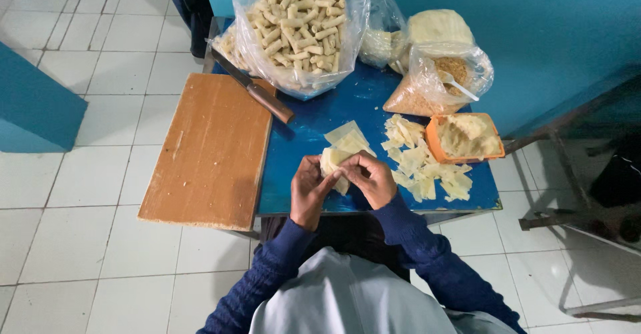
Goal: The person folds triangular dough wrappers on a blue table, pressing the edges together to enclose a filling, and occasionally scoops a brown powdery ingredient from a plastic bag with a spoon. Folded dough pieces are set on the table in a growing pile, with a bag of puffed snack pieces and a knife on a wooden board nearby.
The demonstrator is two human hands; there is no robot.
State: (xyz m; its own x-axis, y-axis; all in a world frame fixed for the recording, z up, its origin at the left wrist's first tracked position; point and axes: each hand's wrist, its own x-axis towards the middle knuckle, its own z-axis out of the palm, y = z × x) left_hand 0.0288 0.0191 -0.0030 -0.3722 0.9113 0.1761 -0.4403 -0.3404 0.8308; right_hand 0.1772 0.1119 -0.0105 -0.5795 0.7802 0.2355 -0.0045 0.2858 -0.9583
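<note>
Head view looks straight down on a small blue table where both hands meet over its near edge, working one pale wrapper between them. Left hand has its fingers curled shut around the lower side of the wrapper, and right hand closes over it from the other side, thumb and fingertips pinched on the fold; whether filling is already inside I cannot tell, since the hands cover the middle. A second flat sheet lies on the table just beyond the hands, and a loose heap of cut sheets spreads to the right, touching an orange tub of filling. Behind stand a large clear bag of finished rolls, a smaller bag of crumbs with a spoon, and a knife resting with its handle on the wooden board. As I judge it, the likeliest trouble is the thin wrapper tearing or cracking if the pinch is too hard, or the roll opening if the fold is loose. It is held right over the table's edge, so a slip could drop it toward the lap or the tiled floor. The board overhangs the table on the left and the knife blade points toward the big bag, so a knock could tip either.
</note>
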